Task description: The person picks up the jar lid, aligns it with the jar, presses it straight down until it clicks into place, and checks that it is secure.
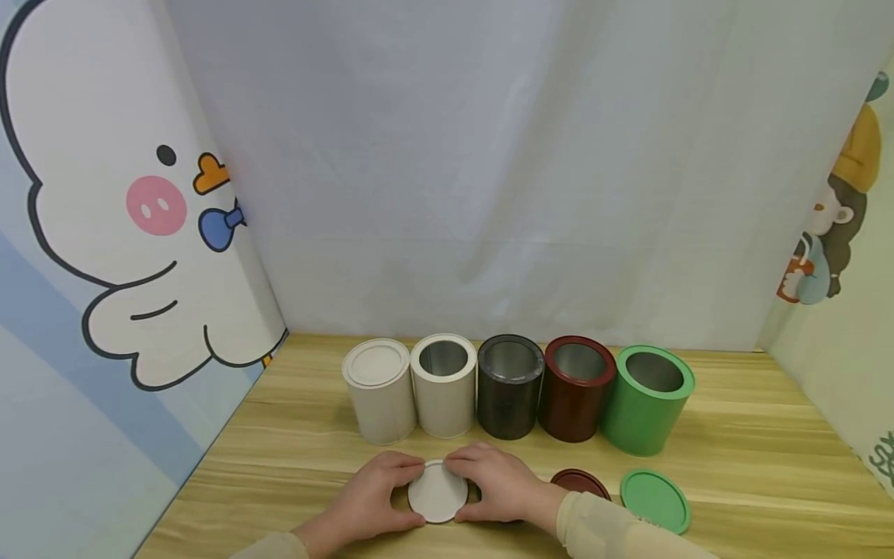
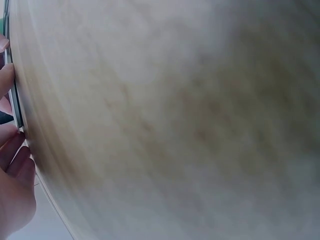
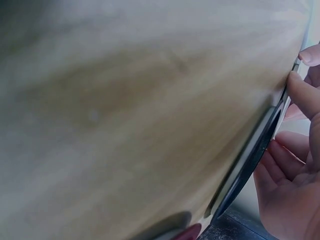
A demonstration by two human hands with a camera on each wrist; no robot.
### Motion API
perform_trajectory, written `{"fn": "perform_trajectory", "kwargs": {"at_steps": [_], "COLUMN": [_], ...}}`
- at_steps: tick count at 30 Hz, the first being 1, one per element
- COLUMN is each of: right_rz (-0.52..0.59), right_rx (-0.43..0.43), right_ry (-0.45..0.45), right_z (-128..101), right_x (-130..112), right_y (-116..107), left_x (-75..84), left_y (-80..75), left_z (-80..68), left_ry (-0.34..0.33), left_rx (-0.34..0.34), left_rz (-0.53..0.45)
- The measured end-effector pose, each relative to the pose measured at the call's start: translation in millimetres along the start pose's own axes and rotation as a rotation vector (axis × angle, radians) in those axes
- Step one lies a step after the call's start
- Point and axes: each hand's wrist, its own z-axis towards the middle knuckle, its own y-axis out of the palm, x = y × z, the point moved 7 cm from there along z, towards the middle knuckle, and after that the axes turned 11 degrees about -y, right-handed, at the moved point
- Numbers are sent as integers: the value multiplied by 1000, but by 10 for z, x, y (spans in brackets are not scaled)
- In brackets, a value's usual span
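Nearest the head camera, both hands grip a white lid [image 1: 438, 492] on the table [image 1: 754, 458], at 6 o'clock in front of the row of cans. The left hand [image 1: 373, 493] curls round the lid's 9 o'clock edge; the right hand [image 1: 497, 483] curls round its 3 o'clock edge, fingers [image 3: 305, 95] bent onto the rim. At 3 o'clock of the hands lie a dark red lid [image 1: 581, 482] and a green lid [image 1: 654, 499]. Behind stand a closed white can [image 1: 379, 390], an open white can [image 1: 443, 386], a black can [image 1: 510, 386], a dark red can [image 1: 576, 388] and a green can [image 1: 646, 399].
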Motion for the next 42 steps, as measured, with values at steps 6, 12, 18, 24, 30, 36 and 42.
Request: {"fn": "perform_trajectory", "kwargs": {"at_steps": [6, 12, 18, 24, 30, 36, 42], "right_rz": [0, 3, 37, 69, 94, 131, 186], "right_rx": [-3, 2, 7, 5, 34, 55, 95], "right_ry": [2, -7, -3, 5, -13, -17, 7], "right_z": [10, 19, 20, 15, -1, -5, -33], "right_x": [6, -9, 4, 26, 21, 7, 36], "right_y": [0, -8, -7, -6, -33, -76, -128], "left_x": [-2, 0, -21, -36, -49, -49, -40], "left_y": [-3, -9, -12, -33, -56, -110, -174], "left_z": [4, -1, -3, 4, 11, 12, 27], "left_ry": [0, 6, 11, 22, 11, 9, 9], "left_rx": [3, 10, 21, 36, 33, 61, 92], "left_rz": [-5, -12, -37, -78, -118, -171, -192]}}
